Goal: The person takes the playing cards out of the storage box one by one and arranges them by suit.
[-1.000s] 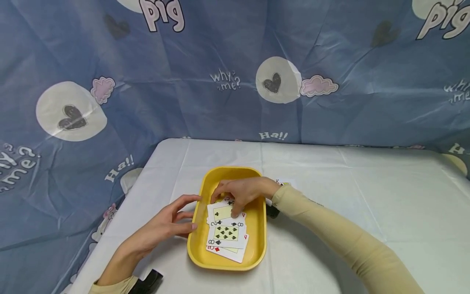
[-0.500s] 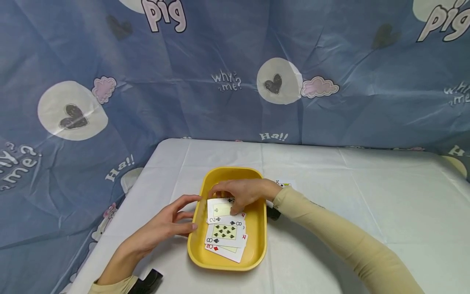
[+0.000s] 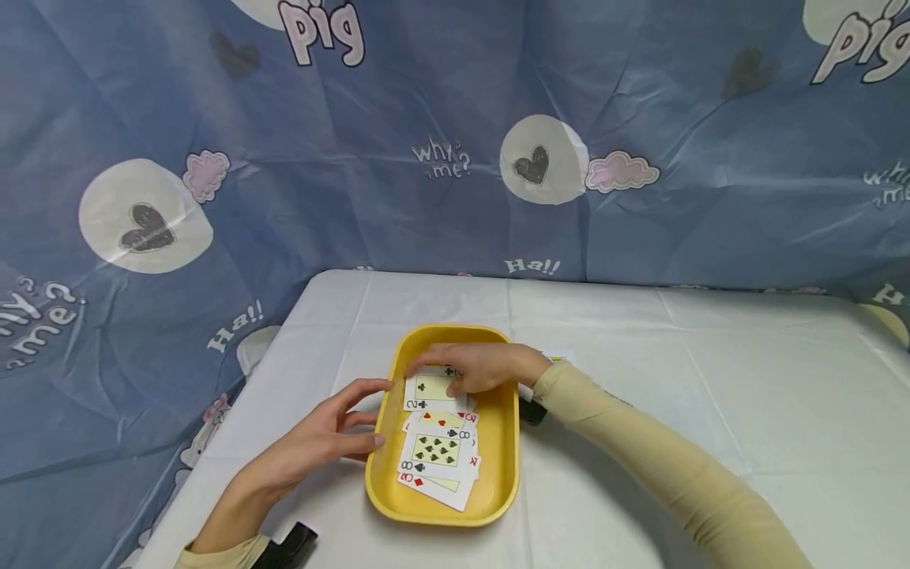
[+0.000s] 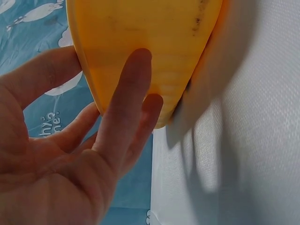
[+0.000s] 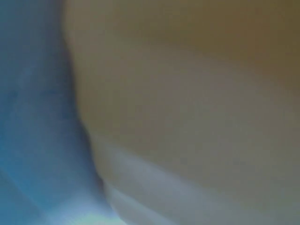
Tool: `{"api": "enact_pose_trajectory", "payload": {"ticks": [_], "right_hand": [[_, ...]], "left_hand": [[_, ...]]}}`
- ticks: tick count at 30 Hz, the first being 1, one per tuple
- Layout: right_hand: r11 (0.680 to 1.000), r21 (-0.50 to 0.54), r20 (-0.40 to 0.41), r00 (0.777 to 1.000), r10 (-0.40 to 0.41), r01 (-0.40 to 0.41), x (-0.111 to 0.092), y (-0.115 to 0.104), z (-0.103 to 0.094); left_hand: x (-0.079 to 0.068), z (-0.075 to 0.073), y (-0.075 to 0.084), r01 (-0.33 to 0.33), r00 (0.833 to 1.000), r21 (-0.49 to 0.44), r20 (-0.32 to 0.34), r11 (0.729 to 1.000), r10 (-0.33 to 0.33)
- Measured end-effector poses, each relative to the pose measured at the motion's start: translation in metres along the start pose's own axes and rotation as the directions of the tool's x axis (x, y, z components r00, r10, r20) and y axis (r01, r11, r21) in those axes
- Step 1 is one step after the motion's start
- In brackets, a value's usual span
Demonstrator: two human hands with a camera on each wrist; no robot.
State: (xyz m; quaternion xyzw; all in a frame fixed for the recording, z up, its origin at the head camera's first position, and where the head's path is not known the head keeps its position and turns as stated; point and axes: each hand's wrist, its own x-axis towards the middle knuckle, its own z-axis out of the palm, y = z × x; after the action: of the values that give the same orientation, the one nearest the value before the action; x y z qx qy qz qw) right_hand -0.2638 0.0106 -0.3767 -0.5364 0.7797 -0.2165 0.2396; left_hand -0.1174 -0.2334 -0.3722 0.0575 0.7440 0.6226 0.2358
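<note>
A yellow tray (image 3: 498,484) stands on the table with several playing cards overlapping in it. My right hand (image 3: 486,367) reaches into its far half, thumb and fingers gripping the two of clubs (image 3: 430,387) at opposite edges. Nearer me lie a hearts card (image 3: 439,420), the eight of spades (image 3: 437,451) and a red diamond card (image 3: 445,493), partly covered. Against the tray's left side rests my left hand (image 3: 320,433), fingers spread. The left wrist view shows its fairly straight fingers (image 4: 136,70) touching the tray's outer wall.
A white cloth covers the table (image 3: 640,442). Just right of the tray, partly behind my right wrist, lies another card (image 3: 556,358). A blue printed curtain (image 3: 455,221) hangs behind. Blurred fabric and a pale surface fill the right wrist view.
My right hand has moved the two of clubs slightly toward the tray's far end, off the eight of spades, uncovering the hearts card. My left hand stays at the tray's side.
</note>
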Motion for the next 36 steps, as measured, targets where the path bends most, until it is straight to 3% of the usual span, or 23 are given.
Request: {"api": "enact_pose_trajectory", "payload": {"ticks": [11, 20, 26, 32, 36], "right_hand": [[0.982, 0.179, -0.113, 0.993, -0.037, 0.057, -0.014, -0.003, -0.019], [0.959, 0.274, -0.125, 0.992, -0.033, 0.067, -0.034, -0.003, -0.018], [0.928, 0.370, -0.154, 0.988, 0.017, 0.042, -0.052, -0.006, -0.021], [0.882, 0.469, -0.233, 0.969, 0.077, 0.043, -0.070, -0.007, -0.022], [0.857, 0.512, -0.319, 0.940, 0.119, 0.065, -0.083, -0.007, -0.022]], "left_hand": [[-0.001, 0.002, 0.001, 0.004, 1.000, 0.006, -0.006, 1.000, -0.004], [-0.001, 0.001, 0.001, -0.006, 1.000, 0.010, -0.007, 1.000, 0.006], [-0.002, 0.001, 0.002, -0.008, 1.000, 0.012, 0.003, 1.000, 0.008], [-0.002, 0.002, 0.002, -0.004, 1.000, 0.025, -0.011, 1.000, 0.004], [-0.002, 0.003, 0.002, -0.006, 1.000, 0.024, -0.008, 1.000, 0.006]]}}
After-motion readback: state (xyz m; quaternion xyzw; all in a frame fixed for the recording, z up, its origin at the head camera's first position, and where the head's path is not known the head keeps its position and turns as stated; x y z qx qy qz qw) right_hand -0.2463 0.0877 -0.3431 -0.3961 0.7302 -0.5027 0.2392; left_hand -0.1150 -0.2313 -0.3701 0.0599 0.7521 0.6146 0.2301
